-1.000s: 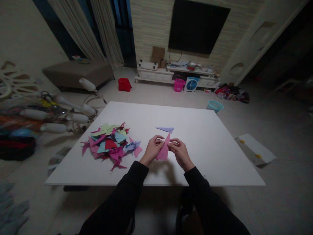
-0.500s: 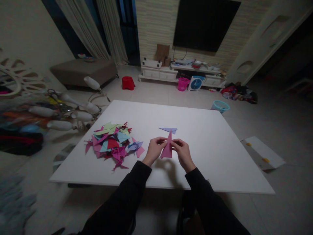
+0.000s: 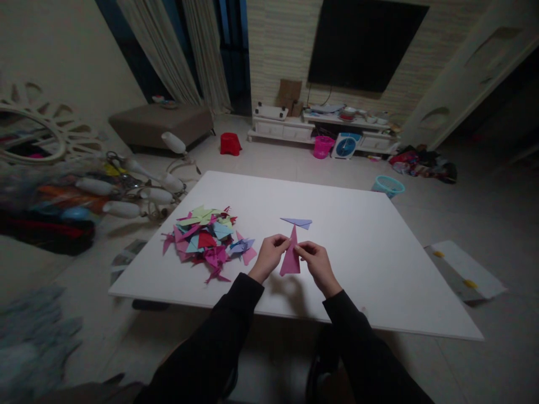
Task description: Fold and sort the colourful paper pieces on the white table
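Holds a long, tapering pink piece of folded paper (image 3: 291, 260) between both hands, tip pointing away, seemingly raised over a white rectangular tabletop (image 3: 379, 252), judging by shadow below. Pinches the left edge with the left hand (image 3: 269, 256), thumb and fingertips drawn together; pinches the right edge, slightly lower, with the right hand (image 3: 316, 262) in like manner. Cannot tell firmness of grip or number of layers between fingertips.

Lies nearby: a slim, pointed lavender piece of folded paper (image 3: 300, 223), just beyond the tip; a heap of multicoloured folded-paper figures (image 3: 206, 238), left and apart.

Rates as possible faults: an off-line crease, from uneven pull between pinches; a crumpled or torn tip, from excess pressure; a dropped piece, from slackening one hand; a displaced lavender piece, from reaching too far forward.

Compared with one second ago: shows the pink piece straighter, less leaning; fingers less spread; room and tabletop shifted rightward in view. Finds no evident change in the heap.
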A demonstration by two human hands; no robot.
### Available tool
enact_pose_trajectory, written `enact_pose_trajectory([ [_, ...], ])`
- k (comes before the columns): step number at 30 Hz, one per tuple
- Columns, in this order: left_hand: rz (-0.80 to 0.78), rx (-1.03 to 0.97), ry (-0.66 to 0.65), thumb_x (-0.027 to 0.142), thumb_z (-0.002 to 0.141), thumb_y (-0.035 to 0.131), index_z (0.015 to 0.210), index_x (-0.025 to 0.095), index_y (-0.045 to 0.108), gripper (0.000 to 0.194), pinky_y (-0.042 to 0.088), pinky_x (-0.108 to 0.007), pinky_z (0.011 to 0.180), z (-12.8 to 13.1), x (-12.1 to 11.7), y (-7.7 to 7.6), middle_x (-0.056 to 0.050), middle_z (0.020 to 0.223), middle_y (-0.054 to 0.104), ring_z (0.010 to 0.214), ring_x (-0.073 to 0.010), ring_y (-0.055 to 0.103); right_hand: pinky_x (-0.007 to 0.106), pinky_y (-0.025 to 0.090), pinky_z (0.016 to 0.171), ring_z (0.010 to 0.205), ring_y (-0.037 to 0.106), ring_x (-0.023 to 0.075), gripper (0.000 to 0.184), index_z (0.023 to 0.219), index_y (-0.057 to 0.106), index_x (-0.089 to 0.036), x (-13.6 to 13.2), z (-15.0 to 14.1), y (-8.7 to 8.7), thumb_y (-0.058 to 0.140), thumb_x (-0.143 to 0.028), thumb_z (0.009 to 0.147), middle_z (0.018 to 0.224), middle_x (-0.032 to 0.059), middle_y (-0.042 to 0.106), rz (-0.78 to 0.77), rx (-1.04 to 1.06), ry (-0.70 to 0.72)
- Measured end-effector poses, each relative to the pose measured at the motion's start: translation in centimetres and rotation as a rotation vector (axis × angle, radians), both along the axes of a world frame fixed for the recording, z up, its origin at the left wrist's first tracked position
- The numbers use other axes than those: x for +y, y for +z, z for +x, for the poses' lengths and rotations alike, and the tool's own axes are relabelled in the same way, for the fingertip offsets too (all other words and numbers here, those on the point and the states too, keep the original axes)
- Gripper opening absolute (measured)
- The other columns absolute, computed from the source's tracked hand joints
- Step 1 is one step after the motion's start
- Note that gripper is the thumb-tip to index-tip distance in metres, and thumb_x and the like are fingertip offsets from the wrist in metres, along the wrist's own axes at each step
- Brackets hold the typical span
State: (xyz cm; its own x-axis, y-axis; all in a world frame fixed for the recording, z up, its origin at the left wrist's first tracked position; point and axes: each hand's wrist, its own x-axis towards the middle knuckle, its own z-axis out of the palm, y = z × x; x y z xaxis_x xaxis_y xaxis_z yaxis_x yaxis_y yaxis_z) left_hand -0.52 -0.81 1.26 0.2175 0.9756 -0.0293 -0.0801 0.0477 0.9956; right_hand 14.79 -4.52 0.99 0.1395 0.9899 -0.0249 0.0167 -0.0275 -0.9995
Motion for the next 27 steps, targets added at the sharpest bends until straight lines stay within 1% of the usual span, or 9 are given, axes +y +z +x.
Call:
enact_pose_trajectory([
  [3,0.006,0.006,-0.008,0.039,0.078,0.069,0.075,0.013,0.07,0.026,0.046,-0.027,0.069,-0.3,0.5,-0.3,-0.004,0.073,0.067,0.069,-0.015,0.059,0.029,0.045,0.061,0.07,0.06,0.0181,0.03,0.077,0.075,-0.019,0.1,-0.2,0.1,0.077,-0.048,0.072,0.075,0.0046,0.072,-0.014,-0.001,0.028],
  [8,0.023,0.024,-0.027,0.034,0.079,0.067,0.072,0.014,0.069,0.021,0.045,-0.026,0.066,-0.2,1.4,-0.5,-0.004,0.071,0.066,0.067,-0.0143,0.057,0.029,0.044,0.064,0.066,0.056,0.0155,0.025,0.077,0.074,-0.019,0.8,0.0,0.0,0.078,-0.043,0.072,0.073,0.002,0.07,0.014,0.017,0.064],
  [11,0.001,0.006,-0.007,0.033,0.079,0.066,0.073,0.013,0.069,0.021,0.045,-0.026,0.066,0.1,1.6,-0.8,-0.004,0.072,0.067,0.067,-0.0143,0.057,0.03,0.044,0.064,0.067,0.056,0.0157,0.023,0.077,0.073,-0.019,1.3,0.0,-0.3,0.077,-0.042,0.073,0.074,0.0018,0.069,0.023,0.006,0.049],
  [14,-0.033,-0.017,0.01,0.033,0.079,0.067,0.075,0.012,0.07,0.021,0.046,-0.026,0.066,0.4,1.6,-1.0,-0.005,0.073,0.067,0.067,-0.0145,0.058,0.03,0.045,0.064,0.068,0.057,0.0164,0.023,0.077,0.072,-0.019,1.4,-0.1,-0.6,0.077,-0.042,0.074,0.075,0.0019,0.069,0.023,0.002,-0.002],
  [17,-0.072,-0.042,-0.001,0.037,0.079,0.069,0.078,0.012,0.072,0.025,0.047,-0.027,0.066,0.6,1.3,-1.1,-0.005,0.072,0.067,0.066,-0.0143,0.058,0.029,0.045,0.064,0.069,0.058,0.0163,0.023,0.078,0.071,-0.02,1.1,-0.2,-0.8,0.076,-0.042,0.075,0.075,0.0014,0.069,0.02,0.003,-0.026],
  [21,-0.073,-0.047,0.009,0.038,0.078,0.07,0.078,0.012,0.073,0.027,0.047,-0.027,0.067,0.6,0.8,-0.8,-0.005,0.074,0.068,0.067,-0.0145,0.058,0.029,0.045,0.064,0.069,0.058,0.0163,0.024,0.078,0.071,-0.019,0.5,-0.4,-0.6,0.076,-0.042,0.074,0.074,0.0013,0.068,0.008,0.009,-0.054],
  [27,-0.067,-0.023,-0.005,0.041,0.078,0.07,0.077,0.011,0.073,0.03,0.046,-0.028,0.066,0.6,0.3,-0.6,-0.005,0.071,0.067,0.065,-0.0142,0.057,0.03,0.045,0.063,0.068,0.058,0.0168,0.026,0.075,0.07,-0.019,-0.2,-0.5,-0.2,0.077,-0.044,0.072,0.072,0.0018,0.068,0.01,-0.015,-0.065],
])
